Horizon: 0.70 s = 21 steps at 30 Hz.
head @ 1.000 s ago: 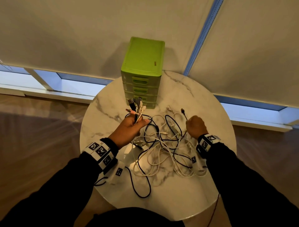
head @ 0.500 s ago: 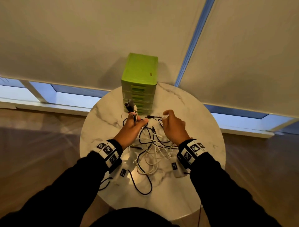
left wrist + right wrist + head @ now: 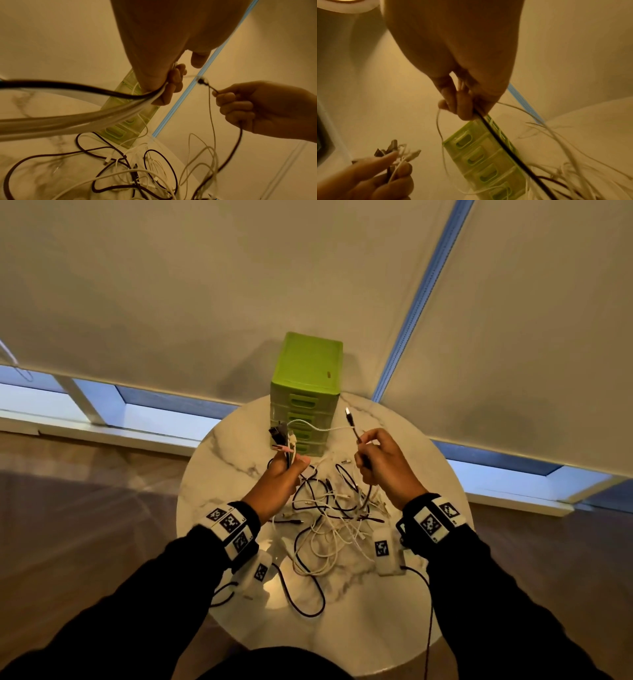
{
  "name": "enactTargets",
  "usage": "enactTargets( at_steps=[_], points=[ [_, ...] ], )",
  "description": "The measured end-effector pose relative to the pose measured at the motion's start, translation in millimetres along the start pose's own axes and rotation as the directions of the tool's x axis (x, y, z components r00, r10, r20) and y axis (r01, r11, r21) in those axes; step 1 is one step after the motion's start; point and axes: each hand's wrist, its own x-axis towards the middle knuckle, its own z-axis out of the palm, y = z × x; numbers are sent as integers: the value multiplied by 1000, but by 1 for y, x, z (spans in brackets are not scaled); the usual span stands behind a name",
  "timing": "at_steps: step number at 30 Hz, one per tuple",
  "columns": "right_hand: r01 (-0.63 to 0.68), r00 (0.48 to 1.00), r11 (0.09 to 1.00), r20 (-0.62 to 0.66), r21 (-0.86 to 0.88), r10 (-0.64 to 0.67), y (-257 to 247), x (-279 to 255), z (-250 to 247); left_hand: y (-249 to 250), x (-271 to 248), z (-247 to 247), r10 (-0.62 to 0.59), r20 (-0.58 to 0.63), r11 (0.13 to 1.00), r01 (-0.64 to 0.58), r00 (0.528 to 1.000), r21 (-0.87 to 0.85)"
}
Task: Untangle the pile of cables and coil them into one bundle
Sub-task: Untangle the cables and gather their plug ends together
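No readable words, numbers or brand names show anywhere. The only signs are black-and-white square code markers on the wrist bands and on the small white boxes hanging below them.

A tangle of black and white cables lay loose on the round marble table, several plug ends gathered upright in a raised bunch, while one black cable rose out of the pile, its connector tip pointing up.
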Motion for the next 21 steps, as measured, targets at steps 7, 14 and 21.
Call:
enactTargets(
  at_steps=[7, 14, 21],
  points=[
    [-14, 964, 772, 196, -635, 178, 0, -10, -1, -6, 10, 2, -14, -2, 998, 15, 1000, 58],
    [-101, 966, 969, 210, -225, 149, 0, -14, -2, -9, 13, 1, -79, -32, 992, 75, 996, -102],
    [-105, 985, 947, 101, -303, 142, -3, -6, -10, -9, 8, 4, -30, 62, 997, 26, 998, 67]
  ],
)
